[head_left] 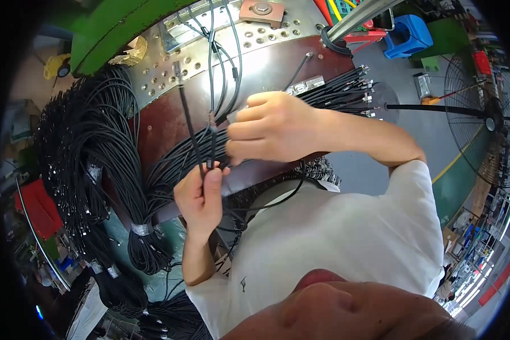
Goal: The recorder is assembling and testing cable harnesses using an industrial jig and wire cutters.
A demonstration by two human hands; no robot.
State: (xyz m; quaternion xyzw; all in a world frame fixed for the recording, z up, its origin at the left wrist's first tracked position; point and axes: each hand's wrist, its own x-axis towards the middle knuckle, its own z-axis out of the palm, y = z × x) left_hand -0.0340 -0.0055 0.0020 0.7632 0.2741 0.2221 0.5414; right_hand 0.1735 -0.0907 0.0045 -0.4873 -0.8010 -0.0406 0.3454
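My left hand [201,198] is closed at the table's front edge, thumb and fingers pinching a thin black cable [190,122]. That cable runs up and away to a pale end piece over the metal plate. Beside it stands a short black cable end [212,146] with bare copper-coloured tips, rising from the same fingers. Just to the right, my right hand [275,127] is curled closed, its knuckles upward and its fingertips near the cable end. A small pale edge shows by its fingers, but what it grips is hidden.
A large bundle of black cables [105,130] hangs over the table's left side. More cables with metal-tipped ends [345,90] lie at right. The perforated metal plate [249,42] sits behind, beneath a green machine frame [119,28]. A blue stool [408,37] and a fan [489,123] stand beyond.
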